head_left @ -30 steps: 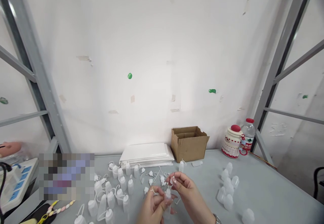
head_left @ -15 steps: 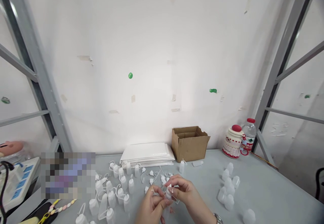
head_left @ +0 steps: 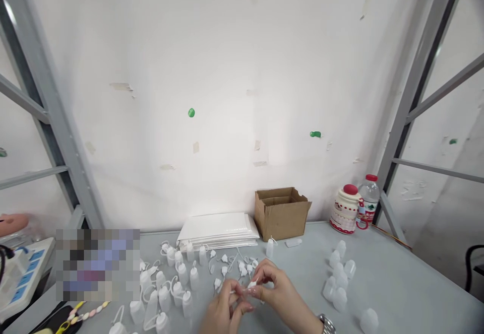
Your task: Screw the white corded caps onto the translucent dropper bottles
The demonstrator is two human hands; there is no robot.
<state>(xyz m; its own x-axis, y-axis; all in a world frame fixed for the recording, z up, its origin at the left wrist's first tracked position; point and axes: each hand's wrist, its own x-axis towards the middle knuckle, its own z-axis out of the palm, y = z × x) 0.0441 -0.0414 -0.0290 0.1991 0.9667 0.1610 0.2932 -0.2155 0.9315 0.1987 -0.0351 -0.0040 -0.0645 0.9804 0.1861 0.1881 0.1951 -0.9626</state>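
Low in the middle of the head view, my left hand [head_left: 226,308] and my right hand [head_left: 278,289] meet at the fingertips. Between them is a small white squeeze bottle, its body mostly hidden by my fingers. My right thumb and forefinger pinch its white cap [head_left: 252,284]. The fingers of my left hand are closed around the bottle's other side. Just beyond my hands lie several loose white caps with straps [head_left: 242,267]. To the left stand many similar white bottles [head_left: 165,298], upright, with looped straps.
A stack of white sheets [head_left: 217,229] and an open cardboard box [head_left: 282,218] are against the wall. On the right lie translucent white pieces [head_left: 339,276], with a red-lidded jar [head_left: 345,210] and a water bottle [head_left: 368,198] behind. A power strip [head_left: 28,273] is at the left.
The bottle body that showed upright between my hands is now mostly out of sight behind my fingers. My right fingers have shifted on the cap. The view has turned slightly right.
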